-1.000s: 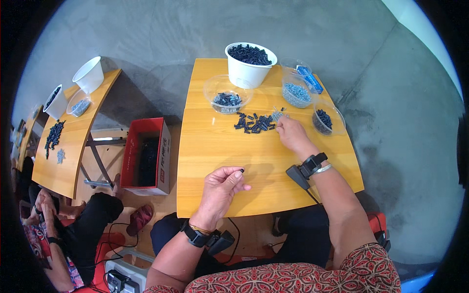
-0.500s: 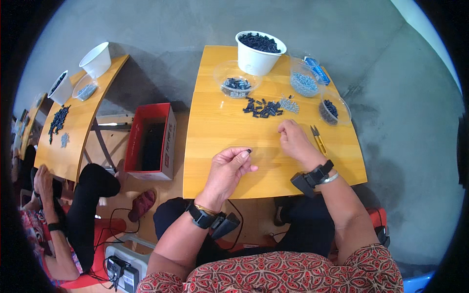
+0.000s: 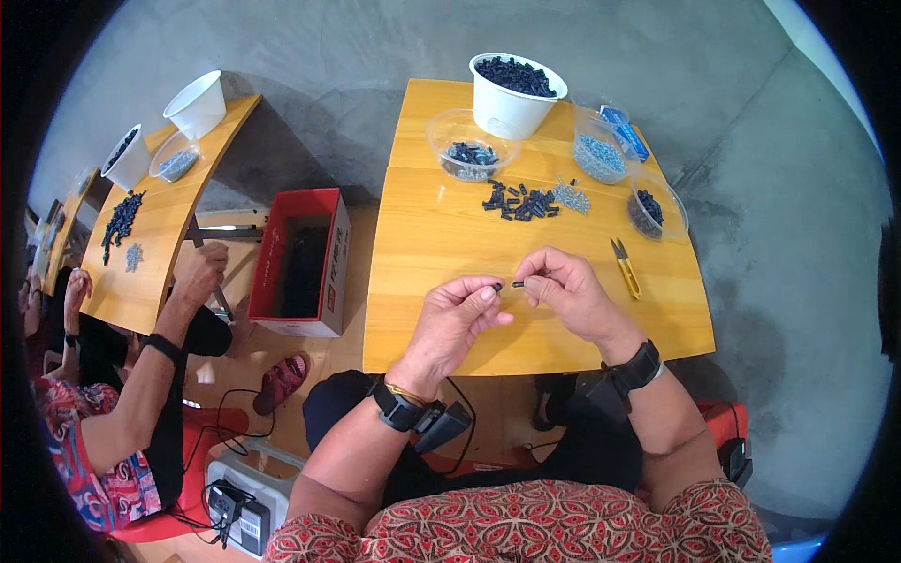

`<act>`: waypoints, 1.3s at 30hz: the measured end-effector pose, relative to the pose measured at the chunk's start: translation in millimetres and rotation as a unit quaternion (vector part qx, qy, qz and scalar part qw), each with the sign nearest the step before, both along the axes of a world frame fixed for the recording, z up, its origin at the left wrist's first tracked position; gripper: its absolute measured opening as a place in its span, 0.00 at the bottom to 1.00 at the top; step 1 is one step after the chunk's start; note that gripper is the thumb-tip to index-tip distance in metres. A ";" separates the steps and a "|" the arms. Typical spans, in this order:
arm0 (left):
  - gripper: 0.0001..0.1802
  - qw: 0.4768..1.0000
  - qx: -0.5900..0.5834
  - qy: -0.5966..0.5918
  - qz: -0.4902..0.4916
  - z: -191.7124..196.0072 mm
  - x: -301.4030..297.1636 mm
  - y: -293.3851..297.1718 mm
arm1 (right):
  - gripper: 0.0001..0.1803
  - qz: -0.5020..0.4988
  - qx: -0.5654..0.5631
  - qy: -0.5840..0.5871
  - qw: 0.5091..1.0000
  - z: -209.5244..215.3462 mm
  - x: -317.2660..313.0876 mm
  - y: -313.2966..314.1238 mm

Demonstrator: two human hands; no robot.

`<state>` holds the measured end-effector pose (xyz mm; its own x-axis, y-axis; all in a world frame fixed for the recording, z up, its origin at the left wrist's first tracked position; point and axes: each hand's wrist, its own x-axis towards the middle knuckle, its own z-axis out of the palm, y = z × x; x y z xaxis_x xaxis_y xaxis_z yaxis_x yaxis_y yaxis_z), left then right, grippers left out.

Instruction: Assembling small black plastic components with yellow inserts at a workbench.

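Note:
My left hand point(image 3: 443, 327) is over the near part of the wooden table, pinching a small black plastic piece point(image 3: 497, 288) between thumb and forefinger. Just right of it, my right hand point(image 3: 574, 298) pinches a small dark piece point(image 3: 518, 283), its exact kind too small to make out. The two pieces face each other, a narrow gap apart. Beyond my hands lies a loose pile of black plastic pieces point(image 3: 522, 203), beside a little heap of silvery metal parts point(image 3: 571, 197). Yellow-handled thread snips point(image 3: 627, 272) rest to the right of my right hand.
Along the table's far side stand a white bucket point(image 3: 511, 117) of black pieces and clear tubs point(image 3: 474, 169) with small parts. A red box point(image 3: 333, 281) sits on the floor left. At the left table point(image 3: 178, 211), a co-worker's hand point(image 3: 202, 272) is raised.
My right hand has moved left from near the pile to my left hand, and a small dark piece now shows at its fingertips. The co-worker's arm has swung up and right.

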<state>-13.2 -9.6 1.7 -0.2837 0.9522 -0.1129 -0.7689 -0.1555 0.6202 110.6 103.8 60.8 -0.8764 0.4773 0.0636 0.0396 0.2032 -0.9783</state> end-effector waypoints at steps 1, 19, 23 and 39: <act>0.07 1.000 -0.001 0.000 0.001 0.0 -0.8 -0.1 | 0.03 0.002 -0.040 0.014 0.999 -2.0 -1.1 -0.8; 0.08 0.999 0.035 0.007 -0.018 0.6 -0.4 -0.1 | 0.03 0.008 -0.016 0.020 1.000 -4.9 -5.9 -6.5; 0.08 0.999 0.018 0.024 -0.022 -2.4 -0.4 0.2 | 0.03 0.024 0.026 0.023 0.999 -6.3 -4.8 -6.0; 0.06 0.993 -0.004 -0.047 -0.108 -1.2 -4.9 0.4 | 0.07 0.071 0.281 0.057 0.955 7.7 7.4 -2.2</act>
